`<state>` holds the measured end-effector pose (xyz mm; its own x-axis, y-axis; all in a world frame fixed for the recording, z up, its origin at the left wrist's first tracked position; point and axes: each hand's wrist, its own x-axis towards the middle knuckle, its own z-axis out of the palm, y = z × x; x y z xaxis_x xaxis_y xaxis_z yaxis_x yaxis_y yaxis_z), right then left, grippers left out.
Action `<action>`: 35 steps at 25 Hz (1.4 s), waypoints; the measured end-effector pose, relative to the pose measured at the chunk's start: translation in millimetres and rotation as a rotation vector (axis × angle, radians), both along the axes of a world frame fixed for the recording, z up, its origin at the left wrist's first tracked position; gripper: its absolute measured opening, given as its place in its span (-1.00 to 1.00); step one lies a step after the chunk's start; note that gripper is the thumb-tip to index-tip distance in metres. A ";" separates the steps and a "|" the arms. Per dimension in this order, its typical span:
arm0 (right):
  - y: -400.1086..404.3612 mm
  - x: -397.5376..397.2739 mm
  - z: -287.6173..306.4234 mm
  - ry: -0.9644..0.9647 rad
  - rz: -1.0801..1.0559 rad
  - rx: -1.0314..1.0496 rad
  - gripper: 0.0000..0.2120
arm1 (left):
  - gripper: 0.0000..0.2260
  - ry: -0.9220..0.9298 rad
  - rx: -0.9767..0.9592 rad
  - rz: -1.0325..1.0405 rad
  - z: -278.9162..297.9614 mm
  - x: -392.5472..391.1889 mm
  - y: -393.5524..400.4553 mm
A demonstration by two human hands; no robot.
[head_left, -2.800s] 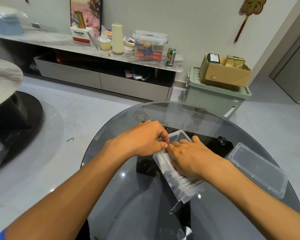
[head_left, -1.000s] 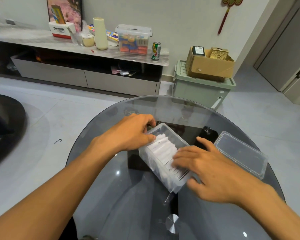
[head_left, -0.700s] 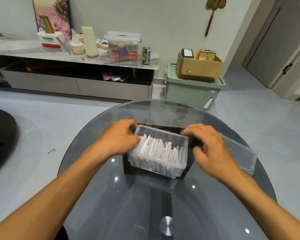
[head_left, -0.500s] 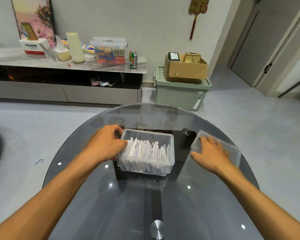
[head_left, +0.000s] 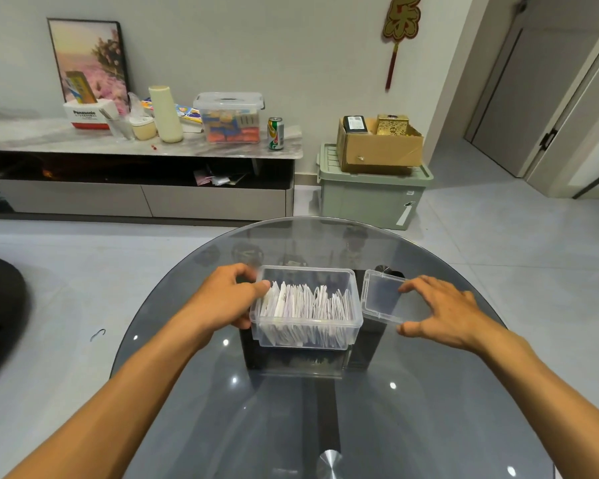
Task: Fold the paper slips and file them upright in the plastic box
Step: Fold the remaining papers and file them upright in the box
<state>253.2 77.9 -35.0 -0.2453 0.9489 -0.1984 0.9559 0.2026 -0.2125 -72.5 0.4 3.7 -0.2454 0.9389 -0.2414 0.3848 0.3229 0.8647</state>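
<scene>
A clear plastic box (head_left: 306, 335) stands in the middle of the round glass table (head_left: 291, 426). Several folded white paper slips (head_left: 306, 300) stand upright in a row inside it. My left hand (head_left: 227, 299) grips the box's left end, thumb over the rim and fingers behind it. Just right of the box lies its clear lid (head_left: 382, 295), tilted slightly. My right hand (head_left: 436, 311) holds the lid's right part between fingers at the far edge and thumb at the near edge.
Beyond the table a green storage bin (head_left: 372, 195) carries a cardboard box (head_left: 379, 146). A low cabinet (head_left: 135, 188) along the wall bears a drink can (head_left: 276, 133), a clear container (head_left: 228, 117) and bottles. A door is at the far right.
The box was turned from slanted to square in front of me, left hand staying on its end. My right hand left the slips and took hold of the lid, drawing it toward the box.
</scene>
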 end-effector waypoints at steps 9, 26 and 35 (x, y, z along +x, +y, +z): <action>-19.0 -32.5 31.8 0.670 -0.054 0.147 -0.50 | -0.85 -0.295 -0.096 0.015 -2.3 8.3 0.2; -31.4 -82.3 32.8 0.239 0.364 0.125 -0.31 | -0.62 -0.172 0.179 0.310 -11.1 28.2 7.9; -23.8 -84.1 22.9 0.269 0.337 0.095 -0.28 | -0.83 -0.229 0.252 0.353 -20.3 39.5 11.4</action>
